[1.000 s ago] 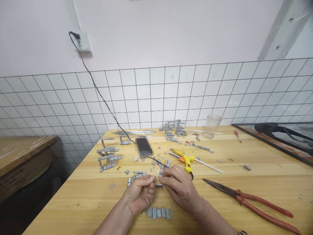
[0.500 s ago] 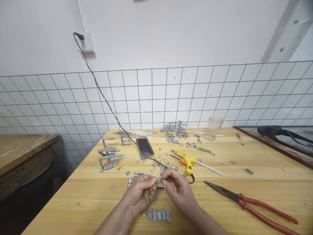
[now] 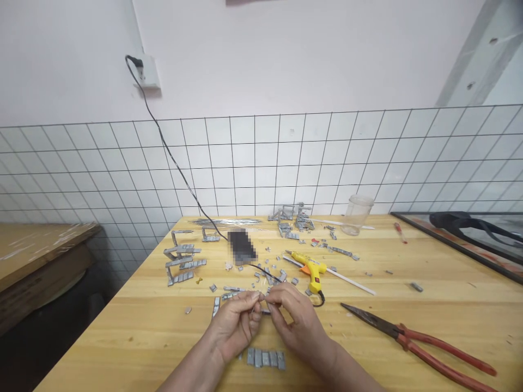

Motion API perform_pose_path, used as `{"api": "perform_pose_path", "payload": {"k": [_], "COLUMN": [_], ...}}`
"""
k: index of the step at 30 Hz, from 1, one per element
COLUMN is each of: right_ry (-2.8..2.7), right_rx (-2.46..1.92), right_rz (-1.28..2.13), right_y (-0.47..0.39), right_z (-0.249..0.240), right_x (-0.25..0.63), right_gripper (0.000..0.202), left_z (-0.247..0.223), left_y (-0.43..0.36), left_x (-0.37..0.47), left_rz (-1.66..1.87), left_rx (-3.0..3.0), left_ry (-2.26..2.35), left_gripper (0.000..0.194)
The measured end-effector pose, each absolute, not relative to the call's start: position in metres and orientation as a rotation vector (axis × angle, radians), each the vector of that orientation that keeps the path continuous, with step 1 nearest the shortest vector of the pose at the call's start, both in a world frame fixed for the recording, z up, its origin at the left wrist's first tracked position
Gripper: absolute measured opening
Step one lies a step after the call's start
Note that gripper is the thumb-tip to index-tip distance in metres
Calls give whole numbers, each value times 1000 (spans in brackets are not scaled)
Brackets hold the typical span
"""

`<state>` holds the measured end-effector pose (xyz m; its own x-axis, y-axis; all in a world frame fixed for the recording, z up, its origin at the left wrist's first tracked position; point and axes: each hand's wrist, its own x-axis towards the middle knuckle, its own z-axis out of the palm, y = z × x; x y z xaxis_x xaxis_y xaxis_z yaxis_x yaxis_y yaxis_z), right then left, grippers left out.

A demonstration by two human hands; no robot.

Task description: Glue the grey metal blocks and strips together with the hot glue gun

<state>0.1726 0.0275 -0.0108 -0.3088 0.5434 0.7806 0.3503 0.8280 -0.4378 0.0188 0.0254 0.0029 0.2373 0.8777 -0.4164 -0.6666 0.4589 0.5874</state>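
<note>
My left hand (image 3: 237, 318) is closed, thumb and forefinger pinched on a thin silvery wire (image 3: 252, 311), only short bits of which show. My right hand (image 3: 296, 314) is closed too, its fingertips pinching at the same wire, almost touching the left fingertips. The hands hide most of it. Just below them on the table lies a row of grey metal strips (image 3: 266, 359) set side by side. Another small strip piece (image 3: 216, 306) lies beside the left hand, and loose grey bits (image 3: 283, 275) are scattered beyond the fingers.
A yellow glue gun (image 3: 312, 268) lies beyond my right hand, long-nosed pliers (image 3: 402, 333) to the right. Grey stepped frames (image 3: 180, 265) stand at left. A blurred black object (image 3: 242, 246), wire rods (image 3: 229, 221) and a clear jar (image 3: 357, 215) are farther back. A black cable (image 3: 175, 161) crosses to the wall socket.
My fingertips have drawn slightly closer together, and the right fingers have closed further. The bit of wire under the right thumb no longer shows. Things on the table stay put.
</note>
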Motion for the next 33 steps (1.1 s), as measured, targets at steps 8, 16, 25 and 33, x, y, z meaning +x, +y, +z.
{"api": "perform_pose_path", "payload": {"k": [8,16,25,33], "right_ry": [-1954,-1939,-1929,-2002], "right_rx": [-722,-821,-913,-869], "right_rz": [52,26,135,111], "right_y": [23,22,26,28], "right_z": [-7,-11,-9,-8], "right_x": [172,162,169,175], "right_gripper": [18,19,17,11], "left_z": [2,1,-1,-5], "left_y": [23,20,23,27], "left_x": [20,24,20,19], "left_rz": [1155,1244,1260,1223], "left_rx": [564,770,849,825], "left_ry": [819,882,948,957], "left_gripper": [17,29,28,29]}}
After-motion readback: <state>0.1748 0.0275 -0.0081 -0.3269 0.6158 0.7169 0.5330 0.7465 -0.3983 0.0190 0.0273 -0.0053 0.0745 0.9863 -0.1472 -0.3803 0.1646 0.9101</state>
